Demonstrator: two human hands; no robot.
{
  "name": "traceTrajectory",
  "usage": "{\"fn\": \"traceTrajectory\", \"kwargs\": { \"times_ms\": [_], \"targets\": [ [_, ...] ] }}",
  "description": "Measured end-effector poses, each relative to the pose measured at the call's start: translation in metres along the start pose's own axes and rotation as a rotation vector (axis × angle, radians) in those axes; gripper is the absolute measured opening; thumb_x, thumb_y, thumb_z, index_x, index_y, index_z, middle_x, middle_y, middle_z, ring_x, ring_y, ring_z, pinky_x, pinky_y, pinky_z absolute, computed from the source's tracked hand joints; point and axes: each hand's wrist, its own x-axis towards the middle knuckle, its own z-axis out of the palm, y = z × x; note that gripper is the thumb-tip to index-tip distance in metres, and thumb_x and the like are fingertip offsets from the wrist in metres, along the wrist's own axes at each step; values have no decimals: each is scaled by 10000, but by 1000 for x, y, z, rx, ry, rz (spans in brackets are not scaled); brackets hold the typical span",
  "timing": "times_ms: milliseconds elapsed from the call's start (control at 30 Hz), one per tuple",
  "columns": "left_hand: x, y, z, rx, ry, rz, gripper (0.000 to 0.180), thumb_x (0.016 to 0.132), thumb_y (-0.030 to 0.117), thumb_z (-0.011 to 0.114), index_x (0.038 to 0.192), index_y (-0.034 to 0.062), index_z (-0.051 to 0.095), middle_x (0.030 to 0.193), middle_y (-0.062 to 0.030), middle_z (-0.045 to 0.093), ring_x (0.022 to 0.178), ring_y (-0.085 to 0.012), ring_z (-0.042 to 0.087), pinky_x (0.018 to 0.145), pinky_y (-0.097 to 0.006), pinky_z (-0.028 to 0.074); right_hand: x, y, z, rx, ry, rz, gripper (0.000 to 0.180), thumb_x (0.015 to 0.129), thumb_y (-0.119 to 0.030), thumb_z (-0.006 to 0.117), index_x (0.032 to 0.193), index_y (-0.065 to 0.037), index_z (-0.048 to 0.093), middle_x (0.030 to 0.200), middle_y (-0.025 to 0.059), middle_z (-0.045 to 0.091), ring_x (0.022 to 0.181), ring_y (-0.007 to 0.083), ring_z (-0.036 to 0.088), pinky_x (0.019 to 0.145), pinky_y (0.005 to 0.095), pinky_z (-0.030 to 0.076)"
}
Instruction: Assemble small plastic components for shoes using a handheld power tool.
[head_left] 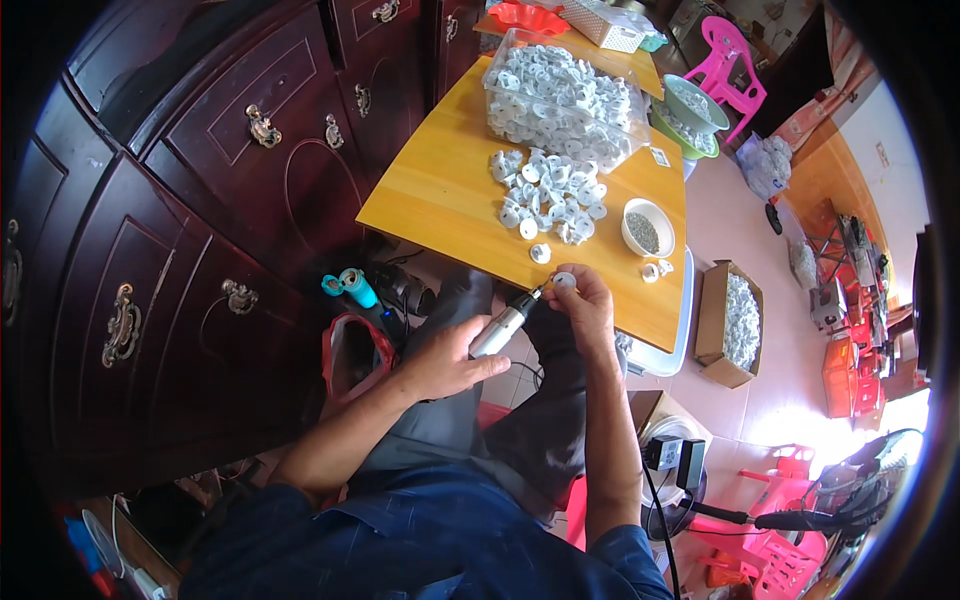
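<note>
My left hand [452, 362] is closed around a silver and black electric screwdriver [503, 328], its tip pointing up and to the right. Between the fingers of my right hand [588, 308] is a small round white plastic part [565, 280], held at the table's near edge. The screwdriver's tip meets or almost meets that part; which one, I cannot tell. Just beyond my hands, one loose white part [540, 253] lies on the yellow wooden table [440, 170]. A pile of similar parts [555, 195] spreads farther back.
A clear bin [565, 100] full of white parts stands behind the pile. At right on the table is a white bowl [648, 228] of small metal pieces. A cardboard box [729, 325] of white parts sits on the floor; dark cabinets [230, 200] line the left.
</note>
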Motion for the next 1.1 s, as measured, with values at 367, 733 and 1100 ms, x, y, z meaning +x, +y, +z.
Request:
{"fn": "traceTrajectory", "kwargs": {
  "times_ms": [367, 733, 1100],
  "targets": [
    [0, -3, 3, -32, -43, 36, 617, 893, 314, 733, 1357, -1, 477, 832, 4, 581, 590, -55, 523, 536, -222, 459, -2, 2, 4, -70, 7, -48, 188, 936, -69, 638, 1113, -3, 643, 947, 42, 674, 769, 99, 663, 686, 224, 548],
    [-1, 1, 3, -2, -13, 14, 510, 872, 327, 740, 1214, -10, 566, 834, -94, 621, 750, -191, 593, 698, -347, 487, -3, 2, 6, -107, 32, -66, 188, 915, -40, 644, 1097, 8, 649, 931, 42, 676, 756, 97, 662, 671, 224, 545],
    [-1, 4, 3, 12, -26, -7, 508, 882, 328, 730, 1219, -14, 564, 840, -98, 620, 781, -195, 602, 721, -354, 488, -5, 0, 7, -263, 87, -109, 200, 871, -27, 677, 1070, -7, 688, 887, 59, 701, 752, 96, 675, 676, 230, 527]
  ]
}}
